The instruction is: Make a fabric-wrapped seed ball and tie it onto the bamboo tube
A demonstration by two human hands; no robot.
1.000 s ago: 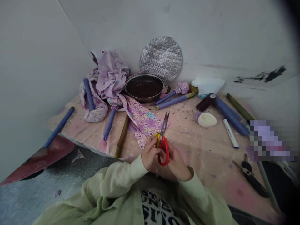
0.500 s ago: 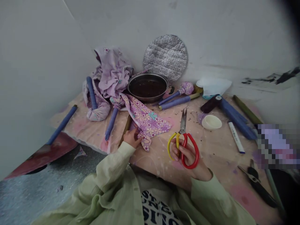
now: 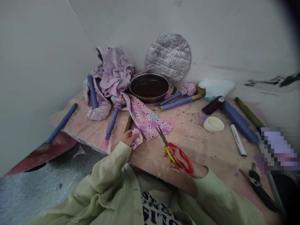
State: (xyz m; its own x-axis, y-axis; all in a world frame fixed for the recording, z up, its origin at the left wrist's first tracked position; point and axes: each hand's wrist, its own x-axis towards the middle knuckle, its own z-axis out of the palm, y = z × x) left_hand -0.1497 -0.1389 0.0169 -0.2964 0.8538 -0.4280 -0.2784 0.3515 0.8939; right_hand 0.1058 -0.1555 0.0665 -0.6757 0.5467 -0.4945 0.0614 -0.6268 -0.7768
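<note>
Left hand: open, palm down (image 3: 127, 137) — fingertips on the corner of the floral cloth (image 3: 146, 117), just beside an olive stick (image 3: 128, 123).

Right hand: closed on the red loop of the scissors' handles (image 3: 195, 168), above the table's pink cover (image 3: 192, 147).

Scissors: red-and-yellow (image 3: 170, 149), held low near the table's front edge — blades nearly together, tips pointing up and left over the cloth's edge.

Beyond the cloth: a dark-stained pan (image 3: 149, 87), a crumpled lilac cloth (image 3: 114, 72) and a quilted silver disc (image 3: 168, 57) against the wall.

Table, right: a white cup (image 3: 213, 124), a white marker (image 3: 237, 139), a dark spool (image 3: 212, 106) and black-handled pliers (image 3: 256, 186).

Table, left: a blue rod (image 3: 62, 119) lying near the edge.

Sleeves: pale green (image 3: 110, 159), on both arms.
</note>
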